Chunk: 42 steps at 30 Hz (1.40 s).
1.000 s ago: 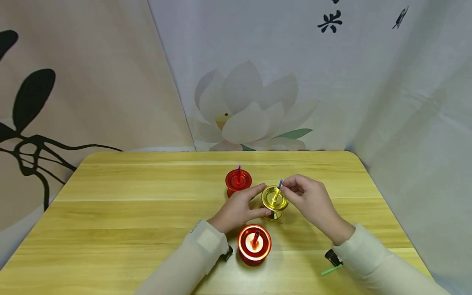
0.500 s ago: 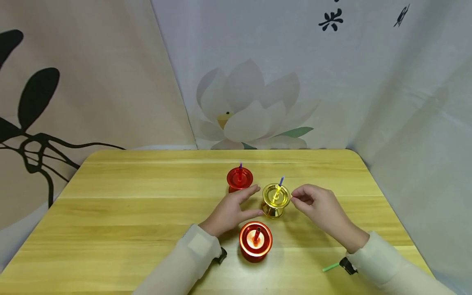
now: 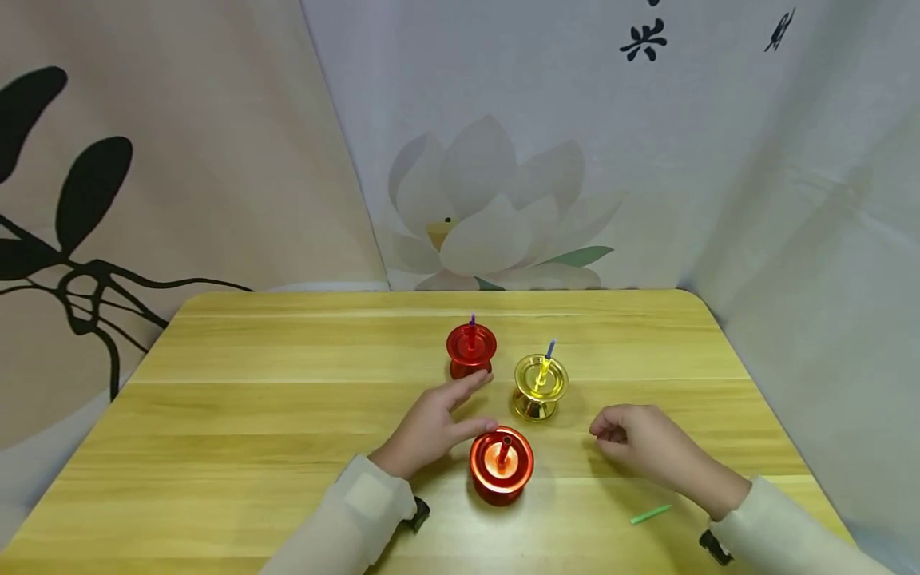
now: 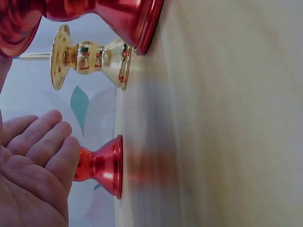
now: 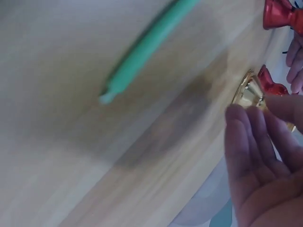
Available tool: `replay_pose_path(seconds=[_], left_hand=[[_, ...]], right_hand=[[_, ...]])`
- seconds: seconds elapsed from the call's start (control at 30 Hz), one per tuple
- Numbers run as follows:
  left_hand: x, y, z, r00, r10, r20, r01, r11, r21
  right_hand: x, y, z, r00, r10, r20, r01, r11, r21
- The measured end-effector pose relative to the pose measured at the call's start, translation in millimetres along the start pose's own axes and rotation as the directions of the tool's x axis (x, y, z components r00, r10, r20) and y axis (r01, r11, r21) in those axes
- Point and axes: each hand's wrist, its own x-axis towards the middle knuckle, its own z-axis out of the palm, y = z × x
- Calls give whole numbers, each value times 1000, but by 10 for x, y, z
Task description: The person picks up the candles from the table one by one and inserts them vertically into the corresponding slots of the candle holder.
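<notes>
My left hand has its fingers spread, with the thumb at the rim of the front red candle holder, whose centre tube bears no candle; whether they touch I cannot tell. Its fingertips reach towards the back red candle holder, which has a purple candle. Between them, slightly right, stands the gold candle holder with a blue-purple candle upright in it. My right hand, fingers loosely bent and holding nothing, hovers right of the gold holder. Below it a green candle lies on the table, large in the right wrist view.
All stands on a wooden table with rounded far corners. Behind it hangs a pale cloth printed with a lotus, and another cloth closes off the right side.
My right hand has let go of the candle in the gold holder and moved right and nearer to me. My left hand has left the gold holder, moving left and nearer the front red holder.
</notes>
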Motion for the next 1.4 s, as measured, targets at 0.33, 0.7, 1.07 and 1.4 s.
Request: replay_pose_path(seconds=[0.33,0.7,1.07,1.4], left_hand=[[-136,30,-8,1000,14,9,-13,999,-37],[-291,110,52,995,82,48,-82,997,3],[-378,169,80,994,82,78,-83,997,9],[-430,203,145,993,85,80,-87,996,23]], right_hand=[[-225,221,-122,960,-40,277,15,996,92],[-312,252,-69,937,-31,347,25,999,23],[-437,241,-43,933,-7,359,26,999,-48],[-459,212,-54,944,-50,326,78,994,-74]])
